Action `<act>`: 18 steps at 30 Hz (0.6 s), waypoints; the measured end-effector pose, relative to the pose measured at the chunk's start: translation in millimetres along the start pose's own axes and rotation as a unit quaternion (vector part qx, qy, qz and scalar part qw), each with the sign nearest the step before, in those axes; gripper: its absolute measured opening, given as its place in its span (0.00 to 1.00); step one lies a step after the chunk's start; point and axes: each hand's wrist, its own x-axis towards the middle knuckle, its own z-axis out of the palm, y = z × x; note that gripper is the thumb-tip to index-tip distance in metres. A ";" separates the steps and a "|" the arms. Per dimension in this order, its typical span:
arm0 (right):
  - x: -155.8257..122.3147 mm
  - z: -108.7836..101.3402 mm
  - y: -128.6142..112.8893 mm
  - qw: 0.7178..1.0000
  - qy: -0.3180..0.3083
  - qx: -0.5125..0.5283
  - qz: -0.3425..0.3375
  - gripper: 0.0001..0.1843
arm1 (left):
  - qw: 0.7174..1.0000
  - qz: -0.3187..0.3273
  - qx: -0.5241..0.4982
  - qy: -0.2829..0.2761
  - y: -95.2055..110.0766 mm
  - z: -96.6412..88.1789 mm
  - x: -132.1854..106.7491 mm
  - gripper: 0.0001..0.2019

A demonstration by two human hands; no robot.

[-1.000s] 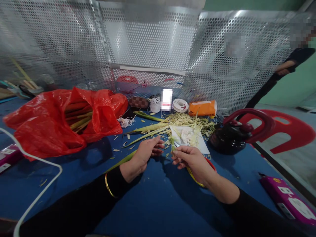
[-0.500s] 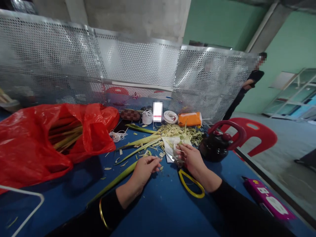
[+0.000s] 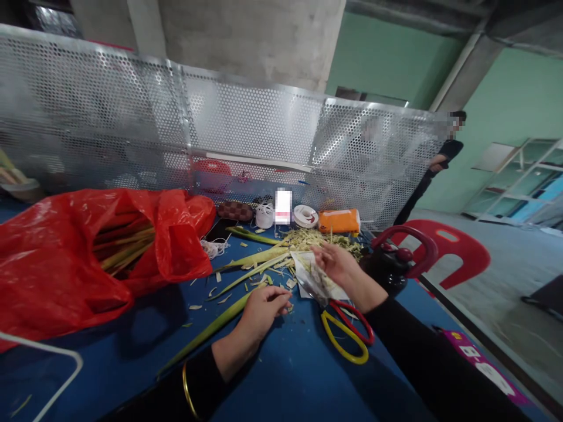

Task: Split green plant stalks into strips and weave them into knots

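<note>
My left hand (image 3: 264,312) is closed in a pinch just above the blue table. Whatever its fingertips hold, if anything, is too small to make out. A long green stalk (image 3: 213,328) lies under and beside that hand. Over the white paper (image 3: 338,291) hovers my right hand (image 3: 338,265), fingers loosely apart and slightly blurred, with nothing visible in them. Below it lie scissors with one yellow and one red handle (image 3: 345,337), their blades resting over the paper. A heap of pale green shreds (image 3: 308,239) sits beyond both hands, with peeled stalk strips (image 3: 250,256) to its left.
A red plastic bag (image 3: 176,246) of stalks fills the left. Along the perforated metal screen (image 3: 255,117) stand a roll of tape (image 3: 305,216) and an orange packet (image 3: 339,221). A dark kettle-like pot (image 3: 389,264) stands right, before a red chair (image 3: 461,249); a person stands beyond.
My right hand has lifted and its fingers have spread, uncovering the red scissor handle. My left hand stays pinched in about the same place. The view has tilted slightly.
</note>
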 end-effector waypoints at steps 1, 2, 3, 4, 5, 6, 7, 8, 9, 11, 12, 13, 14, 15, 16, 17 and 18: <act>-19.5 6.7 3.1 0.999 -0.024 -0.004 0.030 0.08 | 1.000 0.002 0.001 0.001 -0.6 -0.1 0.1 0.07; -40.5 12.5 7.0 0.998 -0.047 -0.007 0.052 0.09 | 1.000 0.006 0.002 0.000 -1.1 -0.1 0.1 0.07; -61.4 16.7 11.1 0.994 -0.081 -0.014 0.076 0.11 | 1.000 0.010 0.002 -0.001 -1.4 -0.1 -0.1 0.07; -81.0 19.1 15.3 0.982 -0.151 -0.042 0.106 0.12 | 1.000 0.013 0.002 -0.001 -1.4 0.0 -0.5 0.08; -97.9 19.4 19.2 0.966 -0.214 -0.088 0.111 0.11 | 1.000 0.016 0.001 0.000 -1.2 0.0 -1.1 0.09; -111.4 17.7 22.8 0.951 -0.257 -0.147 0.093 0.10 | 1.000 0.017 0.001 0.002 -0.6 0.1 -2.0 0.10; -121.4 14.2 26.3 0.937 -0.272 -0.217 0.035 0.07 | 1.000 0.016 0.001 0.006 0.3 0.1 -2.9 0.11; -127.8 9.6 29.7 0.917 -0.271 -0.289 -0.040 0.05 | 1.000 0.015 0.002 0.011 1.4 0.0 -3.8 0.12; -131.3 4.5 33.1 0.891 -0.268 -0.351 -0.109 0.05 | 1.000 0.018 0.003 0.017 2.7 -0.2 -4.7 0.13; -132.0 -5.1 40.1 0.832 -0.257 -0.443 -0.212 0.07 | 0.999 0.035 0.006 0.030 6.0 -1.3 -5.5 0.15; -130.7 -8.7 43.4 0.806 -0.260 -0.474 -0.242 0.08 | 0.998 0.048 0.008 0.038 8.1 -2.4 -5.3 0.16; -129.1 -11.3 46.5 0.784 -0.266 -0.496 -0.261 0.08 | 0.997 0.063 0.010 0.049 10.6 -4.0 -4.8 0.17; -127.6 -12.8 49.0 0.767 -0.274 -0.512 -0.274 0.09 | 0.995 0.078 0.013 0.062 13.6 -6.2 -3.9 0.17; -126.5 -13.6 51.0 0.755 -0.282 -0.521 -0.282 0.09 | 0.993 0.092 0.015 0.079 17.0 -9.0 -2.5 0.18; -125.7 -14.0 52.2 0.749 -0.290 -0.525 -0.282 0.08 | 0.989 0.104 0.014 0.101 20.9 -12.5 -0.8 0.19; -125.1 -14.2 52.8 0.749 -0.298 -0.523 -0.276 0.08 | 0.986 0.113 0.010 0.124 25.1 -16.6 1.2 0.20; -124.8 -14.4 52.9 0.756 -0.302 -0.518 -0.264 0.08 | 0.981 0.122 0.002 0.150 29.4 -21.3 3.4 0.21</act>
